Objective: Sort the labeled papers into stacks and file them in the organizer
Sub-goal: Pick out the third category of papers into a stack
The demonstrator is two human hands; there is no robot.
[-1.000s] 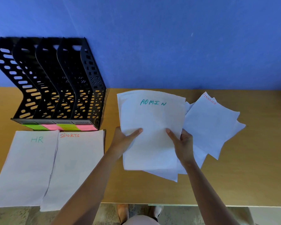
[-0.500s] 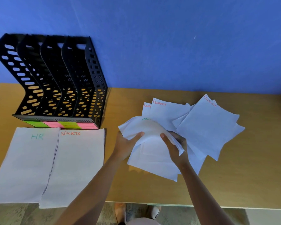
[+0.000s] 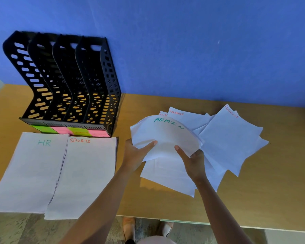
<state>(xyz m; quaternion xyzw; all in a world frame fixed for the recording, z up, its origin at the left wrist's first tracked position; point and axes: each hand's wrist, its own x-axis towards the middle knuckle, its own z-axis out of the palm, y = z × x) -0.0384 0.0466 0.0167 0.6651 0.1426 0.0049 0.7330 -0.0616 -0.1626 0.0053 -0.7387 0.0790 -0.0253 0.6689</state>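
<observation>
A bundle of white sheets labelled ADMIN (image 3: 165, 134) arches upward above the table. My left hand (image 3: 137, 154) grips its lower left edge, thumb on top. My right hand (image 3: 192, 159) grips its lower right part. Under and behind the bundle lies a loose spread of sheets, some labelled FINANCE (image 3: 231, 138). An HR stack (image 3: 28, 171) and a SPORTS stack (image 3: 84, 173) lie side by side at the left, overhanging the table's near edge. Behind them stands a black slotted organizer (image 3: 69, 85) with green and pink sticky labels (image 3: 70, 131) along its front.
The wooden table (image 3: 280, 173) backs onto a blue wall. Its near edge runs across the bottom, with floor and feet below. Bare wood lies at the right of the loose sheets.
The ADMIN bundle went from lying flat to being lifted and bent into an arch between both hands. FINANCE sheets behind it came into sight.
</observation>
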